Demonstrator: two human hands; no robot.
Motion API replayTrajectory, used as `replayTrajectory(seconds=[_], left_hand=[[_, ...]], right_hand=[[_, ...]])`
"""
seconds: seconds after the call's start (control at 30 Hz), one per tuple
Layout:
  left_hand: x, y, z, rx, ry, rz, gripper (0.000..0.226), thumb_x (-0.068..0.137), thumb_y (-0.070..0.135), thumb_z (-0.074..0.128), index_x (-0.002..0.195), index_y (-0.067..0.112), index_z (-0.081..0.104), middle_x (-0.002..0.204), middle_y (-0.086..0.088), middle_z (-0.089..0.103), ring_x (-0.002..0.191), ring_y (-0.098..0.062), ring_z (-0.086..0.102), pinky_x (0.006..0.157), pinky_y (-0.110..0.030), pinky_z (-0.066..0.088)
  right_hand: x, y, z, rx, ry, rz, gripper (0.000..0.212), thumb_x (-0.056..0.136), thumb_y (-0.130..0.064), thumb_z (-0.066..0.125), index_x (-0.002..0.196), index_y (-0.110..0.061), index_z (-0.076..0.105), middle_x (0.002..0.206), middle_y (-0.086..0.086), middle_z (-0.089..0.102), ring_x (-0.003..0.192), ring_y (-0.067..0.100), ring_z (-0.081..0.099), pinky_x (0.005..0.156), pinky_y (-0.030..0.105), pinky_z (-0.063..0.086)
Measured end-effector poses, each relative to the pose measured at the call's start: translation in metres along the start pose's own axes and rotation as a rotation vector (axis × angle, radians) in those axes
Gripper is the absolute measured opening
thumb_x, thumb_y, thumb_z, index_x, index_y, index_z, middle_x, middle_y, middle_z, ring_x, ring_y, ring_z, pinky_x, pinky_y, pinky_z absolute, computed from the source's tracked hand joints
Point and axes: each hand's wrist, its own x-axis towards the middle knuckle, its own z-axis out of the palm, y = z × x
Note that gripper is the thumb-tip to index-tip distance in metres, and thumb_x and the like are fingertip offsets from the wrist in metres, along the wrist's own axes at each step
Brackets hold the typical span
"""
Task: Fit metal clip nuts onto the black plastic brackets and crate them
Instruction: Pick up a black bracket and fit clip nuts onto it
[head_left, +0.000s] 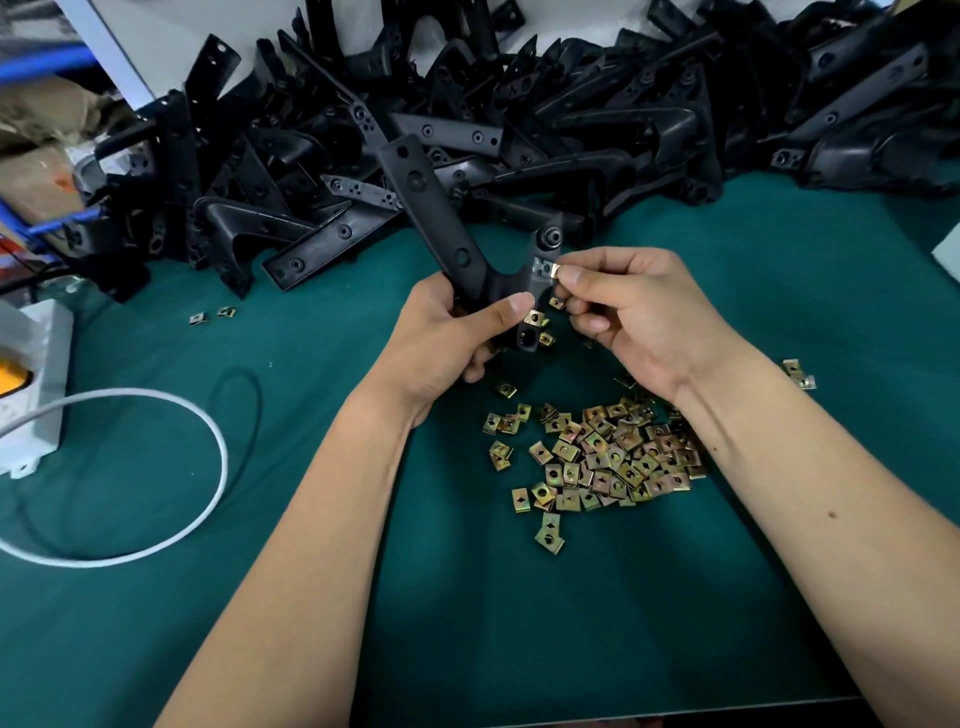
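green mat (727, 597) lies bare between the forearms and toward its near edge. left hand (447, 338) grips one black bracket (441, 228) upright above the mat, thumb curled across its lower end. right hand (628, 317) pinches one clip nut (553, 270) against the bracket's short arm, fingers narrow. another nut (534, 317) sits on the lower end. loose nuts (602, 457), too many to count, are heaped under the right wrist; two strays (210, 315) lie left. bracket pile (519, 114) lines the far edge. white cable (156, 467) loops at left.

Matt black plastic bracket (447, 234); shiny brassy metal clip nuts (602, 457); seemingly cloth mat (571, 623).
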Motion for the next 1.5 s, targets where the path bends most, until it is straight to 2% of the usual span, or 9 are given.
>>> replayTrajectory(seconds=[0.07, 0.23, 0.4, 0.7, 0.9, 1.07, 1.33, 1.43, 1.5], left_hand=[[0.000, 0.001, -0.001, -0.003, -0.039, -0.013, 0.014, 0.093, 0.023, 0.076, 0.096, 0.014, 0.066, 0.080, -0.015, 0.052, 0.055, -0.016, 0.028, 0.048, -0.030, 0.016], [-0.003, 0.002, -0.003, -0.010, -0.066, -0.022, 0.031, 0.091, 0.028, 0.077, 0.108, 0.005, 0.065, 0.083, -0.014, 0.051, 0.057, -0.015, 0.027, 0.045, -0.023, 0.019], [-0.005, 0.003, 0.000, -0.087, -0.011, 0.004, 0.013, 0.096, 0.022, 0.072, 0.092, 0.014, 0.063, 0.085, -0.013, 0.051, 0.054, -0.012, 0.032, 0.042, -0.019, 0.023], [-0.002, 0.006, 0.001, -0.023, 0.047, -0.059, 0.025, 0.096, 0.045, 0.070, 0.100, 0.021, 0.065, 0.072, 0.012, 0.061, 0.052, -0.004, 0.040, 0.046, -0.018, 0.025], [-0.003, 0.008, 0.000, -0.007, 0.027, -0.092, 0.024, 0.095, 0.038, 0.072, 0.100, 0.016, 0.063, 0.072, 0.007, 0.057, 0.052, -0.005, 0.038, 0.044, -0.019, 0.027], [-0.002, 0.008, -0.001, 0.021, 0.028, -0.096, 0.026, 0.094, 0.038, 0.074, 0.100, 0.015, 0.066, 0.074, 0.004, 0.053, 0.051, -0.005, 0.035, 0.045, -0.020, 0.026], [-0.005, 0.008, 0.012, 0.025, 0.143, -0.035, 0.025, 0.093, 0.045, 0.074, 0.076, 0.028, 0.067, 0.069, -0.001, 0.045, 0.048, -0.008, 0.030, 0.044, -0.024, 0.021], [-0.007, 0.008, 0.019, 0.020, 0.223, -0.038, 0.028, 0.091, 0.048, 0.075, 0.087, 0.021, 0.068, 0.072, 0.001, 0.057, 0.052, -0.008, 0.046, 0.043, -0.022, 0.031], [-0.004, 0.011, 0.031, 0.093, 0.292, -0.004, 0.037, 0.091, 0.048, 0.075, 0.091, 0.011, 0.068, 0.076, 0.002, 0.065, 0.060, -0.008, 0.056, 0.049, -0.022, 0.040]], right_hand=[[-0.001, 0.001, 0.002, 0.018, -0.008, 0.018, 0.008, 0.094, 0.005, 0.065, 0.097, 0.002, 0.072, 0.077, 0.008, 0.064, 0.062, 0.009, 0.052, 0.049, 0.018, 0.038], [-0.002, 0.001, 0.006, 0.082, -0.050, 0.038, 0.008, 0.094, 0.004, 0.065, 0.099, 0.002, 0.070, 0.082, 0.010, 0.060, 0.062, 0.008, 0.052, 0.049, 0.018, 0.039], [-0.001, 0.003, 0.010, 0.120, -0.015, 0.070, 0.005, 0.095, -0.004, 0.068, 0.096, -0.001, 0.072, 0.075, 0.006, 0.063, 0.062, 0.009, 0.052, 0.047, 0.016, 0.039], [-0.004, -0.001, 0.007, 0.020, -0.040, -0.044, 0.008, 0.096, -0.004, 0.067, 0.095, -0.001, 0.075, 0.073, 0.008, 0.068, 0.060, 0.011, 0.056, 0.049, 0.019, 0.043], [-0.005, 0.005, 0.009, -0.053, -0.054, -0.087, 0.014, 0.098, -0.002, 0.064, 0.085, -0.002, 0.070, 0.066, 0.005, 0.053, 0.054, 0.009, 0.041, 0.043, 0.018, 0.028], [-0.004, 0.010, 0.010, -0.075, -0.054, -0.109, 0.018, 0.099, -0.004, 0.064, 0.082, -0.004, 0.070, 0.065, 0.005, 0.053, 0.053, 0.008, 0.042, 0.044, 0.018, 0.029], [-0.005, 0.010, 0.016, -0.141, 0.042, -0.106, 0.017, 0.102, -0.010, 0.062, 0.090, -0.005, 0.073, 0.068, 0.002, 0.059, 0.058, 0.009, 0.048, 0.045, 0.020, 0.034], [-0.012, 0.003, 0.019, -0.209, 0.104, -0.111, 0.018, 0.103, -0.020, 0.062, 0.105, -0.009, 0.076, 0.083, -0.002, 0.070, 0.074, 0.008, 0.063, 0.059, 0.025, 0.051], [-0.020, 0.000, 0.018, -0.194, 0.126, -0.096, 0.023, 0.104, -0.030, 0.061, 0.109, -0.014, 0.075, 0.108, 0.000, 0.075, 0.105, 0.014, 0.070, 0.091, 0.039, 0.058]])
